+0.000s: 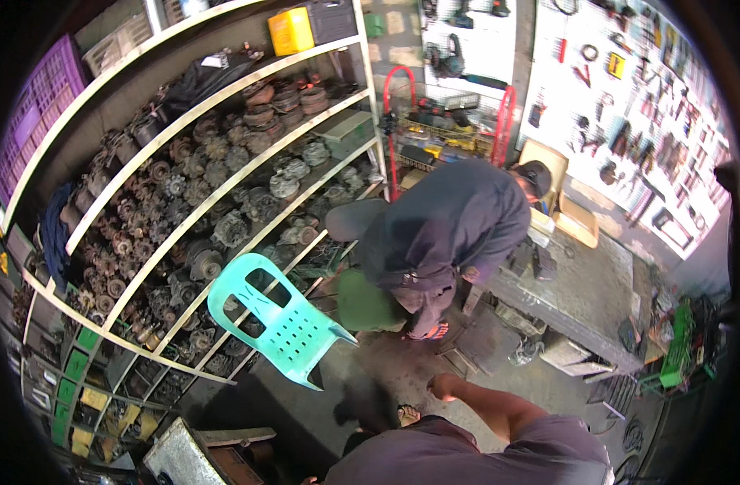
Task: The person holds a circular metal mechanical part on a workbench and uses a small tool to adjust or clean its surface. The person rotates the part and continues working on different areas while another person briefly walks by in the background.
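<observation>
My right arm reaches in from the lower right, and my right hand [443, 386] hangs over the grey floor with its fingers curled closed. Whatever it may hold is hidden inside the fingers. Of my left hand [309, 481] only a sliver of skin shows at the bottom edge; its fingers cannot be made out. A turquoise plastic chair [293, 327] with a slotted back and a perforated seat stands ahead to the left, apart from both hands. Ahead of me, a person in dark clothes [451, 218] bends forward beside a grey workbench [584, 283].
A metal shelf rack [224, 166] crammed with greasy machine parts fills the left. Behind the person is a red-framed cart [446, 129] carrying tools. Tools cover a white pegboard [580, 89]. A green crate [677, 347] stands far right, a worn metal box [180, 457] near left.
</observation>
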Demonstrator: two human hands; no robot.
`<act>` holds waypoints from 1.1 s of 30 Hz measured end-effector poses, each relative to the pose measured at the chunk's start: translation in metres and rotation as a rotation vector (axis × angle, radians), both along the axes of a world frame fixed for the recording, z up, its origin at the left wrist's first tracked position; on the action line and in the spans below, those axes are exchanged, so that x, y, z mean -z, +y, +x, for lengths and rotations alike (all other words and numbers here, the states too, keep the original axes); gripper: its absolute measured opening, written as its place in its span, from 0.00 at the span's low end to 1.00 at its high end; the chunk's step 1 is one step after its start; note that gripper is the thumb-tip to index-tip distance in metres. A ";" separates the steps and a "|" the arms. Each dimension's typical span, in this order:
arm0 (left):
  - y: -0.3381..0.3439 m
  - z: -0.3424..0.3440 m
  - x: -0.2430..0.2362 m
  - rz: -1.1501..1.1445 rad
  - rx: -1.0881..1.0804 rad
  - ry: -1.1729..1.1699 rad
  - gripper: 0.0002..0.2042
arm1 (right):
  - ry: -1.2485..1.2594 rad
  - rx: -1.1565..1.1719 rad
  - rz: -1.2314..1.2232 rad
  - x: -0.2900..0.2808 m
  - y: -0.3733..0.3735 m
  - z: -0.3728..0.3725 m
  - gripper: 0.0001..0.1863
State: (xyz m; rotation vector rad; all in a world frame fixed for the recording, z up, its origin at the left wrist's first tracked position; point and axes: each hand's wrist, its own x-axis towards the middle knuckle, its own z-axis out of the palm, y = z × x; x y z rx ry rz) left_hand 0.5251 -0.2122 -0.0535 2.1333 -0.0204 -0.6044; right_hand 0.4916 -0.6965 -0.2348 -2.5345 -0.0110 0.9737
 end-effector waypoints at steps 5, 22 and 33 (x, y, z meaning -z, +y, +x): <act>-0.013 0.073 0.015 -0.026 -0.066 -0.001 0.30 | -0.058 0.064 0.150 -0.021 0.039 0.061 0.26; 0.087 0.524 0.114 0.144 0.068 0.018 0.35 | -0.107 0.082 0.187 -0.144 0.131 0.361 0.31; -0.119 0.642 0.111 0.076 0.584 -0.085 0.34 | -0.054 0.344 0.178 -0.092 0.118 0.325 0.26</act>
